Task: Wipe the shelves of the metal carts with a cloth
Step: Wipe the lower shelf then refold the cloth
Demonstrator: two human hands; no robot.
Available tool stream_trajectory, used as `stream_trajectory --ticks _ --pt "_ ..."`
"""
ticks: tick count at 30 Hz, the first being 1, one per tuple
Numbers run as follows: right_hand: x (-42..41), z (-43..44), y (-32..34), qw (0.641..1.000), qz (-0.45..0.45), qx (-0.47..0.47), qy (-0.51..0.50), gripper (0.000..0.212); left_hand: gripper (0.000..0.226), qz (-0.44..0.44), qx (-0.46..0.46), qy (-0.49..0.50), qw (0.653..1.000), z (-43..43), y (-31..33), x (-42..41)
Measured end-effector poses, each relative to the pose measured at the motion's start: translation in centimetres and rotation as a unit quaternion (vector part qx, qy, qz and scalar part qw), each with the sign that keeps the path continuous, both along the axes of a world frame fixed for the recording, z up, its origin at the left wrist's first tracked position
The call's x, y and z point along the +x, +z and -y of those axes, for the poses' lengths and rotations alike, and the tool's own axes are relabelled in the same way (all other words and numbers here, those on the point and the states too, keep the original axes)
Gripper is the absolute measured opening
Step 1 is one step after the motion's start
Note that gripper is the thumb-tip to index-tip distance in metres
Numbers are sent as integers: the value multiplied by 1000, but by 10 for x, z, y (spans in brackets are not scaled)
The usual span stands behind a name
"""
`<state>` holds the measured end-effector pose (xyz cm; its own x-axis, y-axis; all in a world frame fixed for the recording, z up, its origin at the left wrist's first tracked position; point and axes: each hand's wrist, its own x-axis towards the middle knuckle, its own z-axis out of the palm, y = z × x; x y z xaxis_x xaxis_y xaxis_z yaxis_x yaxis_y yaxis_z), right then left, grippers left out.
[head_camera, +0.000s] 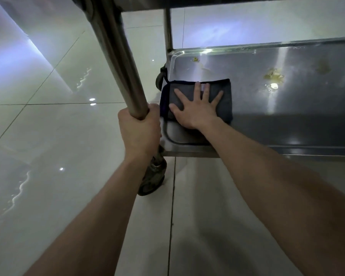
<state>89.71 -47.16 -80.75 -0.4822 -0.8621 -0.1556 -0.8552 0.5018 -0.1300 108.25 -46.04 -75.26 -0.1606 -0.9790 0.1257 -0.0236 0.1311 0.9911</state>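
A folded dark grey cloth (221,92) lies at the left end of the metal cart's bottom shelf (307,120). My right hand (196,109) presses flat on the cloth with its fingers spread. My left hand (139,129) grips the cart's near upright post (120,56) low down, just above the shelf corner. Yellowish stains (273,76) and a wet spot mark the shelf to the right of the cloth; a smaller stain (195,59) sits near the far left corner.
The cart stands on a glossy tiled floor (48,136). A dirty caster wheel (152,179) sits under the near corner and another wheel (160,78) at the far corner. The far post (168,28) rises to the upper shelf's underside (227,2).
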Motion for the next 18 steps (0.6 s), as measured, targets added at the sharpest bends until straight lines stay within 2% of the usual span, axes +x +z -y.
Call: stream_trajectory --ticks 4,11,14,18 --pt "8 8 4 1000 9 10 9 73 36 1 -8 5 1000 0 3 -1" --pt "54 -72 -8 999 18 -7 39 69 29 3 4 -25 1000 -2 8 3" --pt "23 -101 -5 999 33 1 43 70 17 15 13 -34 999 -3 13 5" --pt "-54 -156 -10 999 24 28 -33 72 17 15 13 -41 999 -5 15 5"
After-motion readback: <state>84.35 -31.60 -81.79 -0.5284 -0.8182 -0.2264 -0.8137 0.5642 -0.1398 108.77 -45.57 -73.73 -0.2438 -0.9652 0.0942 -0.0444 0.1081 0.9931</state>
